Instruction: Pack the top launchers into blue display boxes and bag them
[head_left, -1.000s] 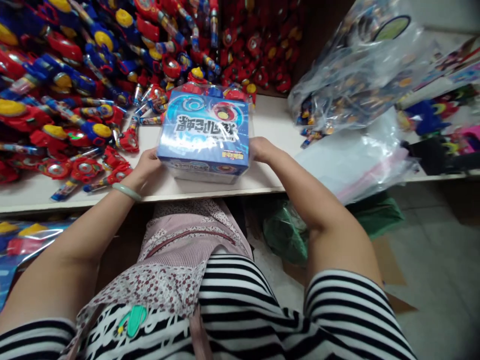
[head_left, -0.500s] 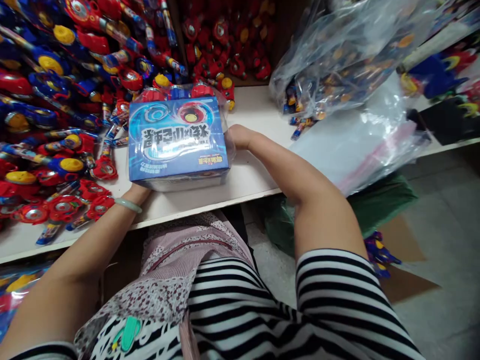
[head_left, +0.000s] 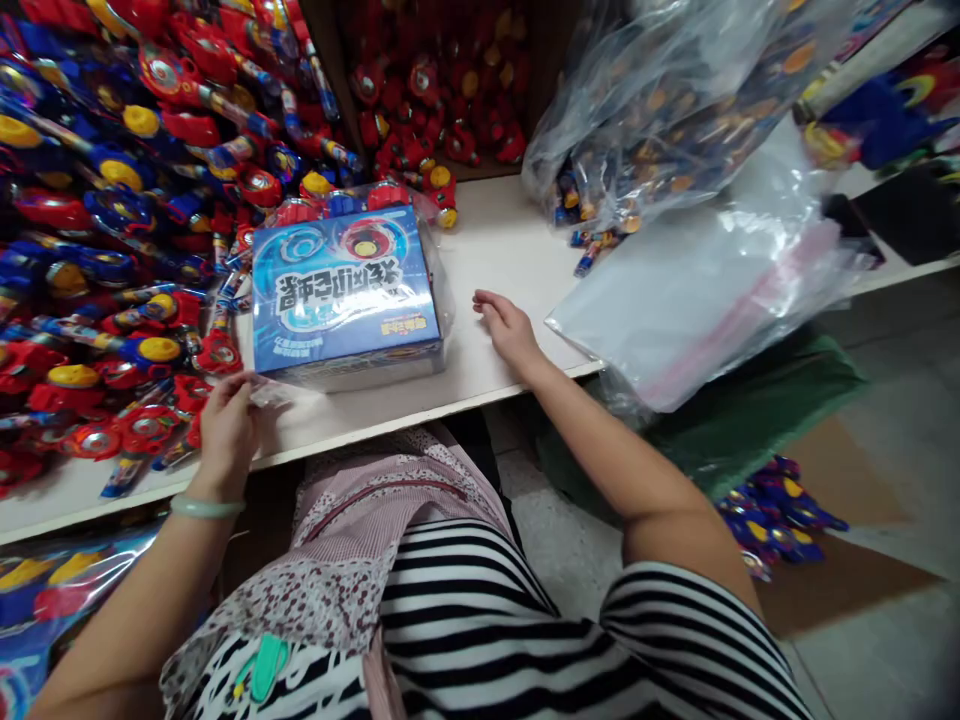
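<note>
A blue display box with dark lettering and spinning-top pictures lies on the white tabletop, lettering upside down to me. A clear plastic bag is around it, loose past its right side and at the near left corner. There my left hand, a pale bangle on its wrist, has fingers closed on the loose film. My right hand is over the tabletop right of the box, apart from it, fingers stretched out and holding nothing.
Red and blue toys are heaped on the left, with more red ones in a box behind. On the right are a clear bag of toys and a stack of flat plastic bags. A green sack hangs below the edge.
My right hand has come off the box's right side and moved right. My left hand has drawn out from beneath the box's near left corner, now at the film there.
</note>
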